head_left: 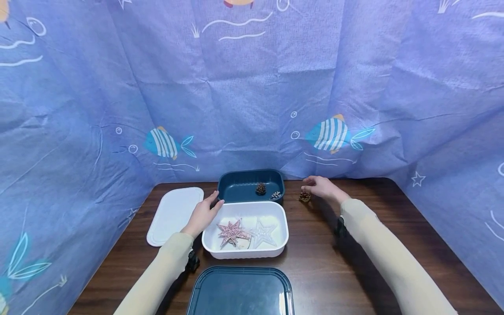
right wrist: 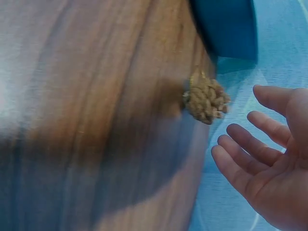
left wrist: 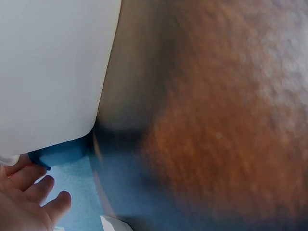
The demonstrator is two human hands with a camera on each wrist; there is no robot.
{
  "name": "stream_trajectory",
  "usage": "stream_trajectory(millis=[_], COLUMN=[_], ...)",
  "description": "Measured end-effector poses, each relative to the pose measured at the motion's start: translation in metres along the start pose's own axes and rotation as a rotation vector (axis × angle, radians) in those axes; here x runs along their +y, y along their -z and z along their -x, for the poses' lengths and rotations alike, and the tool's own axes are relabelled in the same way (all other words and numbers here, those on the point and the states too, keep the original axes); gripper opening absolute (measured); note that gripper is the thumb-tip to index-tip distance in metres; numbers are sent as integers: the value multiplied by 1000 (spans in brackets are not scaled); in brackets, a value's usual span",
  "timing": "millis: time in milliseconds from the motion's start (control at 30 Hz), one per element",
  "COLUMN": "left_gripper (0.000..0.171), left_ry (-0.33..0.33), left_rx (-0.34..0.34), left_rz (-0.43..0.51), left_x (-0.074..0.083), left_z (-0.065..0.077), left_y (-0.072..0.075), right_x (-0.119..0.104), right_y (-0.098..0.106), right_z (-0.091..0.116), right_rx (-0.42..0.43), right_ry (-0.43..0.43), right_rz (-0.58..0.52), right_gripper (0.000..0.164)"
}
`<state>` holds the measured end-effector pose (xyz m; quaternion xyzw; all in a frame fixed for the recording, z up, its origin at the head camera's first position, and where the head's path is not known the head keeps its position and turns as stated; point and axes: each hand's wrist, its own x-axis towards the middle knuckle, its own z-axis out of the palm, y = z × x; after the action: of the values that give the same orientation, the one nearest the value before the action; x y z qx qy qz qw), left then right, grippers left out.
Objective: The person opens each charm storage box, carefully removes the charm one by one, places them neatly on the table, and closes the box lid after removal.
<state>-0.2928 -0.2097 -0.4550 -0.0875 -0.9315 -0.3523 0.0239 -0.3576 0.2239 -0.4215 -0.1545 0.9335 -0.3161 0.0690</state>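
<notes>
The brown, scaly pine cone [head_left: 305,197] on the dark wooden tabletop [head_left: 315,275] is partly covered, ungripped, by the loosely spread right hand [head_left: 323,188]. The relaxed left hand [head_left: 201,215] is held at the white rectangular plastic box [head_left: 244,253]; rim contact cannot be told. The dark blue plastic lid [head_left: 242,291] is cut off below.

Can read no text, label, brand, number or sign on the blue fish-printed fabric backdrop [head_left: 252,100], white rectangular plastic lid [head_left: 177,214], white rectangular plastic box [head_left: 246,253], dark-blue rectangular plastic box [head_left: 236,188] or dark-blue rectangular plastic lid [head_left: 241,291].
</notes>
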Motion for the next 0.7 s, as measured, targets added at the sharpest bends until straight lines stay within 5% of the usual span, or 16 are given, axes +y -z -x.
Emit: stream_trajectory(millis=[700], left_gripper=[75], left_ry=[5], left_rx=[-4], left_rz=[-16], left_x=[0], left_z=[0], left_y=[0], right_x=[-53], right_y=[73], right_z=[-20], right_rx=[47], right_ry=[52], right_rz=[87], right_gripper=[48])
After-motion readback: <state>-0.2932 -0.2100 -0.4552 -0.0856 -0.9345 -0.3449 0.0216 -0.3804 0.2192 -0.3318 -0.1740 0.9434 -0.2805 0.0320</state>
